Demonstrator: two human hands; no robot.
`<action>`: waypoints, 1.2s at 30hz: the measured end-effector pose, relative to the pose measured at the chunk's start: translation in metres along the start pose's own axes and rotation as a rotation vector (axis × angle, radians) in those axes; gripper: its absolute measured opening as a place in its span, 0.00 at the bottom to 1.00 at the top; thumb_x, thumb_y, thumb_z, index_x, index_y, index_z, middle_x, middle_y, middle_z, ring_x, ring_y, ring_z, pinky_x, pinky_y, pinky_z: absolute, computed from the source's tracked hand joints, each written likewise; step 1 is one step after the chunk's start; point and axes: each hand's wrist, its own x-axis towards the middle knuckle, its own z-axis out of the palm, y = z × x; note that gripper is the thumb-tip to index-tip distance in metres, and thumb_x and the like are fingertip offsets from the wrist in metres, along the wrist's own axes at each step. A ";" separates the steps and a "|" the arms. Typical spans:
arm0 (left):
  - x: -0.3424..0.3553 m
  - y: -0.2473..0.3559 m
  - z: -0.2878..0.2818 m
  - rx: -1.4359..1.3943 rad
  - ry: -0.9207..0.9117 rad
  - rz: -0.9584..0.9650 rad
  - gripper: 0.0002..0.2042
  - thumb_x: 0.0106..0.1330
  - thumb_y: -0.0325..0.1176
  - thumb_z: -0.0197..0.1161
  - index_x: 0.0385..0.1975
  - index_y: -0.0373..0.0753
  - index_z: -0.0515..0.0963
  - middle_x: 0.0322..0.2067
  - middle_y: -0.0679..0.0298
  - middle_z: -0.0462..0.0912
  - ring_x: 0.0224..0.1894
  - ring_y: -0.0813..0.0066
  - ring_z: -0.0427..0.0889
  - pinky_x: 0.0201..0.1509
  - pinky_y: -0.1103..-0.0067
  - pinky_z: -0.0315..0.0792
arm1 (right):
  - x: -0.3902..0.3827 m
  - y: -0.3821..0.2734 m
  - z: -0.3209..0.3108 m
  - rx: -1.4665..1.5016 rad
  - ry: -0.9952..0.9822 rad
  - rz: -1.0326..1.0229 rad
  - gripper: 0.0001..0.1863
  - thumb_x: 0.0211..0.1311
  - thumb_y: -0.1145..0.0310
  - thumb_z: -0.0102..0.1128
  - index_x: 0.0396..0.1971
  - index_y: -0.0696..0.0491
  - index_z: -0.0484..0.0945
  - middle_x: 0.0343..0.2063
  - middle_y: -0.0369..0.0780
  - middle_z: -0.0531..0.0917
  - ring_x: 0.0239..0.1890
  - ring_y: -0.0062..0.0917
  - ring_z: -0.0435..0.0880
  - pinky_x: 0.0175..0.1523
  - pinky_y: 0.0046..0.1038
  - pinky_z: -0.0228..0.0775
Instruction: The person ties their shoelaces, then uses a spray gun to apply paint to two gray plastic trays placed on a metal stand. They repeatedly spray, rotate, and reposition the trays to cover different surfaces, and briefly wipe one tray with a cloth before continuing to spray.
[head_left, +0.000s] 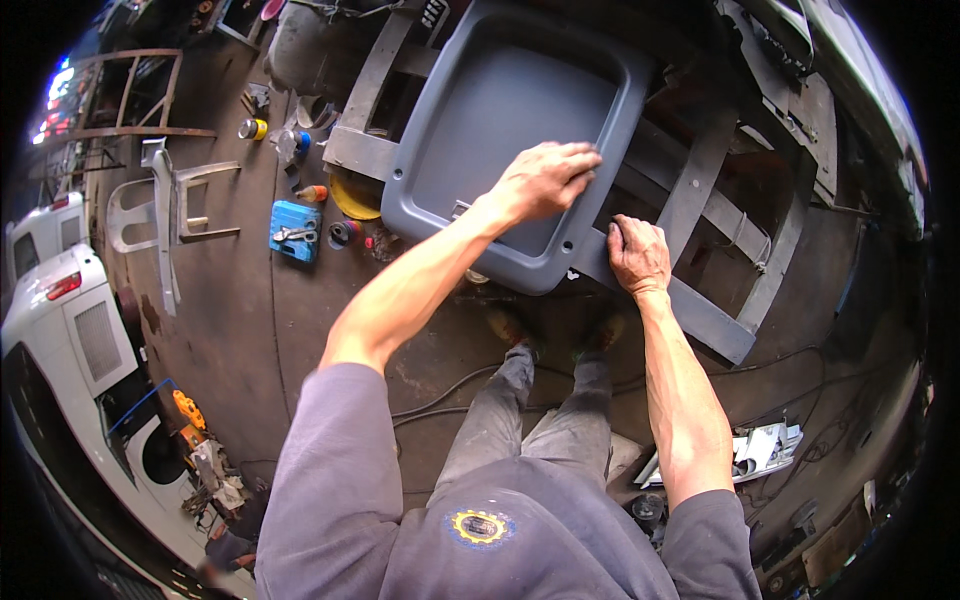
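Left of the grey plastic seat shell [505, 130], a blue tool case [295, 230] lies on the workshop floor [230, 330]. The shell rests tilted on the grey metal frame [700, 190]. Seating it well likely means pressing evenly while lining up its edge with the frame bar. The left hand [545, 178] reaches across, arm extended, fingers [578, 160] curled down on the shell's right rim. The right hand [638, 255] lies flat, fingers together, pressing the frame bar beside the shell's lower corner.

floor [230, 330]: dark, stained | on it: blue tool case [295, 230], yellow can [254, 128], cables [440, 400]
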 end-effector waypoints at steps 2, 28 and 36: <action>-0.021 -0.008 -0.029 0.022 0.163 -0.061 0.19 0.60 0.31 0.62 0.51 0.35 0.76 0.54 0.52 0.77 0.60 0.58 0.73 0.64 0.63 0.66 | 0.002 0.000 0.000 0.002 0.014 -0.014 0.09 0.60 0.63 0.57 0.34 0.52 0.79 0.29 0.39 0.83 0.36 0.33 0.81 0.46 0.34 0.69; -0.057 -0.053 -0.115 -0.709 0.269 -0.970 0.24 0.46 0.29 0.69 0.47 0.30 0.74 0.32 0.60 0.80 0.29 0.71 0.81 0.34 0.74 0.80 | -0.006 0.006 -0.003 0.399 0.146 0.094 0.17 0.61 0.74 0.52 0.50 0.59 0.75 0.40 0.49 0.83 0.42 0.41 0.83 0.50 0.36 0.75; -0.023 0.055 -0.036 -0.863 0.210 -0.861 0.26 0.47 0.30 0.70 0.49 0.29 0.73 0.36 0.55 0.82 0.34 0.69 0.82 0.40 0.73 0.80 | -0.090 0.065 -0.114 0.911 0.273 0.538 0.17 0.61 0.77 0.49 0.48 0.61 0.80 0.41 0.40 0.85 0.43 0.21 0.82 0.52 0.21 0.72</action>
